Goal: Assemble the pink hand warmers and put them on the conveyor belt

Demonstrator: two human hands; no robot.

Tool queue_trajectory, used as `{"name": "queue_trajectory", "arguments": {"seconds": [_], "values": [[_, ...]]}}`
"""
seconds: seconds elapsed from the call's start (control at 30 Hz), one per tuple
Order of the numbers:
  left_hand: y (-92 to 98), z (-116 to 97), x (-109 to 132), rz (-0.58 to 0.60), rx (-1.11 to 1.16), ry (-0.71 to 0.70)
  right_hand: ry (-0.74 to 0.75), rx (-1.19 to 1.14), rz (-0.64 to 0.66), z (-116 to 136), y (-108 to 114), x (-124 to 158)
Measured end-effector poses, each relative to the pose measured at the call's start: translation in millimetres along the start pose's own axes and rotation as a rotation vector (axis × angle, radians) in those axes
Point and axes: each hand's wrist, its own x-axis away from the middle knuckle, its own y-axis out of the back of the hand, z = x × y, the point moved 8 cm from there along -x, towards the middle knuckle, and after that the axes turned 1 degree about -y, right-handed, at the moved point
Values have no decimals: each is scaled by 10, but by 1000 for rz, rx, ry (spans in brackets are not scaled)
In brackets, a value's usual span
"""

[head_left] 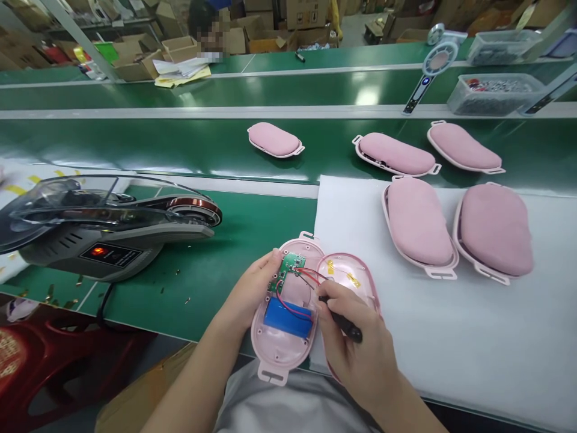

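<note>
An open pink shell (282, 352) lies at the table's front edge, holding a blue battery (287, 317) and a green circuit board (286, 270). Red and black wires run from them to the right. My left hand (252, 288) grips the shell's left rim, thumb by the board. My right hand (356, 343) is closed round a black-handled tool (345, 326), its tip hidden near the wires. Beside the shell, partly under my right hand, rests the other pink half (360, 273), with yellow tape pieces inside.
A grey machine with a clear cover (121, 240) stands at the left. Several closed pink units (419, 222) lie at the right and beyond. White sheeting (496, 337) covers the right side. Farther back are a plastic bin (493, 96), a handheld fan (428, 75) and a person (205, 24).
</note>
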Motion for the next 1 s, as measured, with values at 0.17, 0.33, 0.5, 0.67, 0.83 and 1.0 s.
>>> {"name": "queue_trajectory", "arguments": {"seconds": [0.17,0.33,0.5,0.67,0.83,1.0], "values": [[26,24,-13,5,22,-4,28,50,-30,17,-5,33],[15,19,-19,14,30,8,43,55,-43,14,-4,17],[28,15,-17,-17,29,15,30,-74,-81,-37,47,31],[20,29,-14,-6,27,26,6,-37,-24,-29,17,19],[56,44,-12,-35,20,34,85,-124,-125,105,248,103],[81,35,-6,-60,-7,39,126,186,-279,-40,677,182]]}}
